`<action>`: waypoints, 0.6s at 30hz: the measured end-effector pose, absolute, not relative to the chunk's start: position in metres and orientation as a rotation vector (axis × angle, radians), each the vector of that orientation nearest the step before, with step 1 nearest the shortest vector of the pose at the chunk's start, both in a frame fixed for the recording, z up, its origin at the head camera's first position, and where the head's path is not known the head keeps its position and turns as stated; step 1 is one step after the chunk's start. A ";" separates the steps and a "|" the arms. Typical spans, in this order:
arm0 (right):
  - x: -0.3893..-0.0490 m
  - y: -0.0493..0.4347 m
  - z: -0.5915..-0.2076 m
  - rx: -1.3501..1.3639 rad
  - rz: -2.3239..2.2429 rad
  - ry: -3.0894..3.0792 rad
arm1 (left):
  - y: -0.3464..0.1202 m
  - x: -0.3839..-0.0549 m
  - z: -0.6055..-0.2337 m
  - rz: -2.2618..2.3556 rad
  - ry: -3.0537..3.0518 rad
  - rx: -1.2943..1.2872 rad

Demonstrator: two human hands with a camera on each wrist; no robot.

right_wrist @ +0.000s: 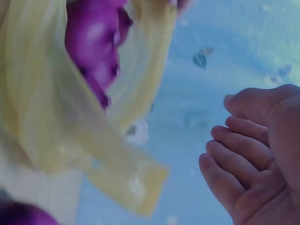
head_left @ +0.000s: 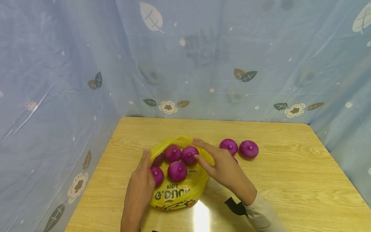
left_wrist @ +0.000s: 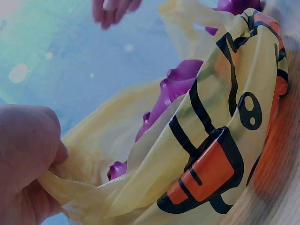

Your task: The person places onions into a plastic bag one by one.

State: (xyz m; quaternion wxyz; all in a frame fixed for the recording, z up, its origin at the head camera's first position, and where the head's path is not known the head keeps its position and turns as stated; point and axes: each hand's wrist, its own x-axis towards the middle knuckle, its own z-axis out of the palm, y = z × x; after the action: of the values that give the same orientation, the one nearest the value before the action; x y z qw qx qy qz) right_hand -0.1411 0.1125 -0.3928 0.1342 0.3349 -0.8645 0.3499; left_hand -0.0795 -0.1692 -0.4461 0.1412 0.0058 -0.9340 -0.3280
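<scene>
A yellow plastic bag (head_left: 189, 185) with dark lettering lies on the table, its mouth spread wide. Inside are several glossy purple onions (head_left: 177, 171), each with a short stub on top. My left hand (head_left: 140, 185) is at the bag's left side; in the left wrist view, its thumb and fingers pinch the bag's rim (left_wrist: 56, 185). Over the right side of the mouth is my right hand (head_left: 227, 169), fingers extended. The right wrist view shows that hand (right_wrist: 253, 154) apart from the bag, with nothing in it.
Right of the bag, two purple onions (head_left: 249, 149) sit on the wooden table (head_left: 290, 180), with another partly hidden behind my right hand. A blue patterned curtain (head_left: 203, 64) surrounds the table's back and sides. A black strap (head_left: 236, 206) hangs by the right wrist.
</scene>
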 end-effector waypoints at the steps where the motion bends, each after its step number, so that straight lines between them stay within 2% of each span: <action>1: -0.141 0.118 -0.391 0.933 1.014 -2.490 | -0.169 -0.079 -0.445 -0.946 -2.703 0.020; 18: -0.137 0.189 -0.397 0.494 0.934 -2.431 | -0.167 -0.081 -0.441 -0.927 -2.724 0.016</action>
State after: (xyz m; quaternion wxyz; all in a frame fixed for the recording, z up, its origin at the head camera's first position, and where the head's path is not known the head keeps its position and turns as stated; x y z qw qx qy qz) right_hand -0.1370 0.1885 -0.3970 0.2429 0.1807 -0.8897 0.3418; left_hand -0.0807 -0.1670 -0.4411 0.1316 0.0053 -0.9385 -0.3193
